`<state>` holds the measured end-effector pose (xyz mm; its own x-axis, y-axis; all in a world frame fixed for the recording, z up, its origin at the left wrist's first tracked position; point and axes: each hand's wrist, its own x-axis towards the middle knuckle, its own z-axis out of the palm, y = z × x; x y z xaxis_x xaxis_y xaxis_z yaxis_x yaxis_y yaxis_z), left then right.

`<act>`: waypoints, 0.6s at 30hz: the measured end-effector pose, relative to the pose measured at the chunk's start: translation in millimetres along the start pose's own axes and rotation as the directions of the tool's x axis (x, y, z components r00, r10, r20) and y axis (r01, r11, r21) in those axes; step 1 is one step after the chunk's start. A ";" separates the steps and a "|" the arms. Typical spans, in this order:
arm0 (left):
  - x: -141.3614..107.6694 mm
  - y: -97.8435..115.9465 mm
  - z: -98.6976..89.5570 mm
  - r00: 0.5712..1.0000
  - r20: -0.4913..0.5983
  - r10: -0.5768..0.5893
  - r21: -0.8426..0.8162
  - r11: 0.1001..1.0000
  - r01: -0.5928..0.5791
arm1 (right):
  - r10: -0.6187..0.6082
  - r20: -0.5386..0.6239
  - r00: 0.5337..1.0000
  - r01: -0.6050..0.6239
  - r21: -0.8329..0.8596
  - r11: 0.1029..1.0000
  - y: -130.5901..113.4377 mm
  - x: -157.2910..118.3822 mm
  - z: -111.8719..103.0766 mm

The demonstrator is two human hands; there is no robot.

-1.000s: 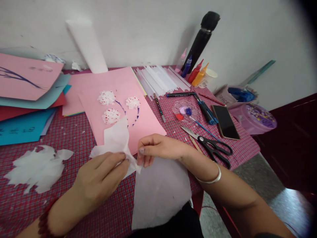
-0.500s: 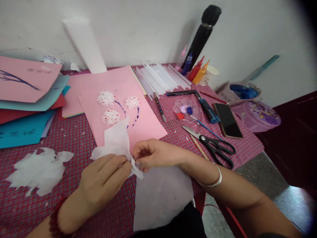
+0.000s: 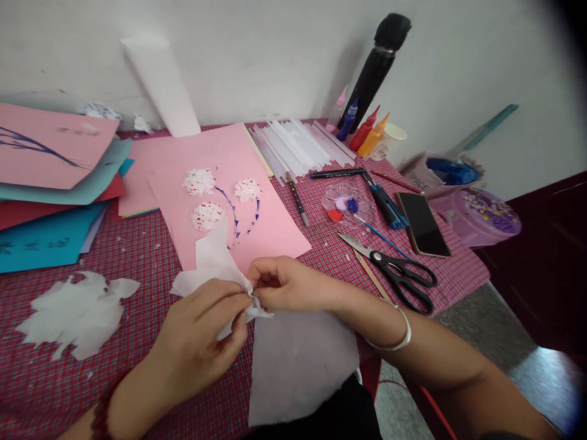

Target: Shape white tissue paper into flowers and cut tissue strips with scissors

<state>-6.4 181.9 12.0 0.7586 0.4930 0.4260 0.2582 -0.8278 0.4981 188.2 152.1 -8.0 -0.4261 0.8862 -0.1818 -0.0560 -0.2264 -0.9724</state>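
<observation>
A thin white sheet of tissue paper (image 3: pixel 213 260) is bunched between my two hands, over the near edge of a pink paper sheet (image 3: pixel 275 235). My left hand (image 3: pixel 197 330) pinches it from the left, a dark red bead bracelet at the wrist. Fingertips of my right hand (image 3: pixel 287 284) close on the same gathered spot; a pale bangle (image 3: pixel 403 336) rings that forearm. On the pink sheet are red-speckled white paper puffs (image 3: pixel 208 216) and dashed purple curved lines (image 3: pixel 257 211). Another white sheet (image 3: pixel 302 366) lies below my right hand, at the table's front edge.
Torn white tissue pieces (image 3: pixel 80 315) lie at left, below stacked coloured papers (image 3: pixel 50 235). To the right are black-handled scissors (image 3: pixel 398 269), a phone (image 3: pixel 422 223), a utility knife (image 3: pixel 385 201), a paint dish (image 3: pixel 330 198) and a marker (image 3: pixel 298 198). White strips (image 3: pixel 302 146) and paint bottles (image 3: pixel 367 131) stand behind.
The tissue is more tightly gathered at the pinched spot. My left hand has turned, with its thumb now showing underneath, and its fingertips have come closer to my right hand's.
</observation>
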 end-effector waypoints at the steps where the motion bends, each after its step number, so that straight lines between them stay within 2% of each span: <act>1: 3.7 2.8 -2.4 0.994 0.036 -0.108 -0.110 0.988 0.111 | -0.021 -0.021 1.000 0.021 -0.021 1.000 0.1 -0.7 0.6; 4: 11.2 6.3 -8.0 0.915 0.202 -0.350 -0.304 0.866 0.398 | -0.058 -0.081 0.995 0.048 -0.120 0.992 -2.6 -3.7 3.3; 6: 12.8 5.9 -9.7 0.875 0.222 -0.430 -0.304 0.822 0.481 | -0.078 -0.099 0.992 0.058 -0.190 0.980 -5.2 -5.6 5.3; 10: 11.7 6.2 -11.8 0.888 0.113 -0.446 -0.233 0.857 0.460 | -0.114 -0.101 0.988 0.081 -0.284 0.956 -7.4 -7.9 8.7; 12: 10.9 8.1 -13.1 0.883 0.138 -0.449 -0.225 0.854 0.469 | -0.127 -0.095 0.987 0.092 -0.310 0.946 -7.3 -8.5 10.0; 16: 11.7 12.6 -13.5 0.846 0.222 -0.484 -0.229 0.818 0.528 | -0.137 -0.093 0.986 0.095 -0.360 0.928 -9.0 -9.3 12.1; 18: 12.8 14.3 -12.6 0.837 0.222 -0.500 -0.226 0.809 0.543 | -0.130 -0.088 0.988 0.089 -0.367 0.926 -10.7 -9.8 12.7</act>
<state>-0.5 179.7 34.1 0.6384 0.7673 -0.0602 0.4859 -0.3412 0.8047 181.4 140.8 6.1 -0.3345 0.9401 -0.0660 0.2415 0.0178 -0.9702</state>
